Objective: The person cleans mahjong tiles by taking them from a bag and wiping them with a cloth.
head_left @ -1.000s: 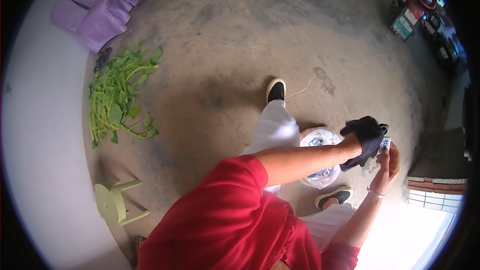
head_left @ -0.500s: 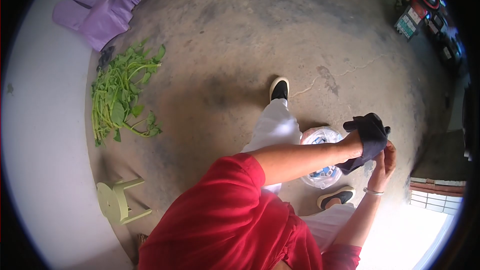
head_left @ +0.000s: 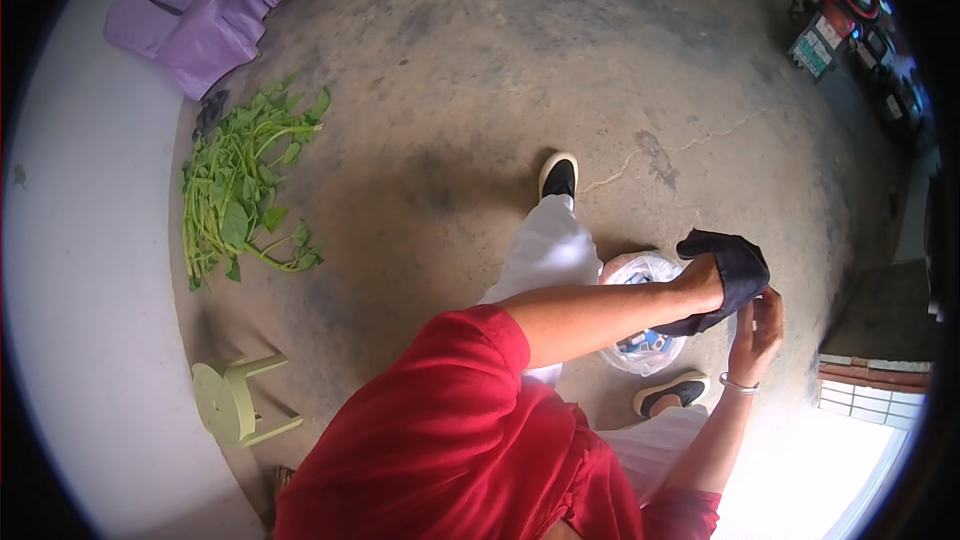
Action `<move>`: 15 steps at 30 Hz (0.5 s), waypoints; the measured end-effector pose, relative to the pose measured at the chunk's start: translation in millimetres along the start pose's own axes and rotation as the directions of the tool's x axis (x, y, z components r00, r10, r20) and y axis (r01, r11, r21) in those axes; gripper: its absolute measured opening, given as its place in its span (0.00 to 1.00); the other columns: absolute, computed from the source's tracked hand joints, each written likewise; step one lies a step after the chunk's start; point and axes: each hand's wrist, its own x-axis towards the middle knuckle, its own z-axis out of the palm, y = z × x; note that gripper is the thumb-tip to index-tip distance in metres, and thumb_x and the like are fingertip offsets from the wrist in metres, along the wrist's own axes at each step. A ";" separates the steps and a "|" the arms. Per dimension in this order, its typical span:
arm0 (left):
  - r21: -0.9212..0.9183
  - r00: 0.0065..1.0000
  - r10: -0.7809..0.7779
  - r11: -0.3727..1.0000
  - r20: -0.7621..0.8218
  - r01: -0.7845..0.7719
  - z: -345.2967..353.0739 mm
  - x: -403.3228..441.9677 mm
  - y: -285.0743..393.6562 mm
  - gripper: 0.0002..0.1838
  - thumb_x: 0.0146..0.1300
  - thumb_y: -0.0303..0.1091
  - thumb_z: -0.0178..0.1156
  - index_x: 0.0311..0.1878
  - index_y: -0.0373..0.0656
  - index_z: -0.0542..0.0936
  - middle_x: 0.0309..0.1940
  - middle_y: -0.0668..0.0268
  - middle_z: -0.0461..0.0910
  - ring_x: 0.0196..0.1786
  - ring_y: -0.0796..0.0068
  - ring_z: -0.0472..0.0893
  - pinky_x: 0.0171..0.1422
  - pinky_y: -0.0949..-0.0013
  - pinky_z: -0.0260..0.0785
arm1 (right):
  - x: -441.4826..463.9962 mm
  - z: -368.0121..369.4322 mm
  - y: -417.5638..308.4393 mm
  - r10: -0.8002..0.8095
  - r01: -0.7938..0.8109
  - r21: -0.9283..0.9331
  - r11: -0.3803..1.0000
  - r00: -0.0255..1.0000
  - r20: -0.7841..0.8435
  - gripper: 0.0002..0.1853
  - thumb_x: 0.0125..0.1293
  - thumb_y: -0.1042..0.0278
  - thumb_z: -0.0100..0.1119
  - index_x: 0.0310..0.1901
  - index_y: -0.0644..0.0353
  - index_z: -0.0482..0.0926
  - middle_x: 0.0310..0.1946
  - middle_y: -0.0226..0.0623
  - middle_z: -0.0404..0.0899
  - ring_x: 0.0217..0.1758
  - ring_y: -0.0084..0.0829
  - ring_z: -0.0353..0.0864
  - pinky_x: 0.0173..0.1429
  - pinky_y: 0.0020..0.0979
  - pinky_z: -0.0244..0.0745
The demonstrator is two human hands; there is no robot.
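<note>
A dark navy cloth (head_left: 738,275) covers the front of my left hand (head_left: 704,283), which reaches across from the left with its fingers hidden. The cloth's lower corner hangs toward a clear plastic bag. My right hand (head_left: 758,332), with a bangle at its wrist, comes up from below, its fingers closed at the cloth's right edge. Below my left forearm, the plastic bag (head_left: 618,361) stands open on the floor between my feet. Blue and white pieces (head_left: 650,342) lie in the bag, too small to name.
Leafy green stems (head_left: 245,185) lie on the concrete floor (head_left: 430,120) by the left wall. A light green stool (head_left: 225,405) lies tipped on its side near them. Purple covered furniture (head_left: 205,30) stands at the upper left. Machines (head_left: 850,15) stand at the upper right.
Both hands have shifted slightly to the left with the cloth. The cloth is spread differently, its upper edge now wider and flatter over my left hand.
</note>
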 end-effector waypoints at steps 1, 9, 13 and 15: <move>-0.464 0.981 -0.196 0.868 0.002 0.175 5.8 -4.3 0.7 0.04 0.50 0.30 0.58 0.27 0.41 0.79 0.25 0.62 0.78 0.30 0.72 0.77 0.33 0.68 0.68 | -0.7 0.8 -3.2 -0.012 0.012 -0.035 0.999 1.000 -0.008 0.13 0.61 0.75 0.58 0.48 0.66 0.75 0.35 0.34 0.76 0.33 0.22 0.76 0.38 0.24 0.70; -0.964 0.935 -0.321 0.163 0.148 0.209 10.0 -3.7 1.5 0.04 0.59 0.27 0.53 0.28 0.46 0.73 0.24 0.75 0.70 0.30 0.86 0.67 0.32 0.76 0.62 | -0.8 4.0 -7.0 -0.072 0.078 0.062 0.995 0.993 -0.092 0.18 0.63 0.66 0.59 0.52 0.65 0.73 0.52 0.40 0.72 0.42 0.26 0.75 0.43 0.26 0.71; -0.973 0.895 -0.384 -0.126 0.227 0.193 -4.7 -2.0 7.1 0.05 0.59 0.26 0.52 0.28 0.48 0.70 0.24 0.76 0.66 0.30 0.87 0.63 0.32 0.77 0.59 | 2.5 3.9 2.2 0.117 -0.097 0.277 0.956 0.992 -0.055 0.24 0.68 0.56 0.51 0.60 0.63 0.67 0.57 0.38 0.69 0.54 0.28 0.70 0.54 0.29 0.68; -0.982 0.917 -0.353 -0.026 0.185 0.188 -12.0 0.4 7.8 0.05 0.60 0.26 0.51 0.29 0.48 0.70 0.26 0.76 0.66 0.31 0.88 0.62 0.33 0.78 0.58 | 3.4 4.2 12.1 0.299 -0.291 0.359 0.887 0.954 0.034 0.24 0.70 0.55 0.47 0.60 0.63 0.66 0.56 0.38 0.70 0.54 0.27 0.71 0.54 0.29 0.68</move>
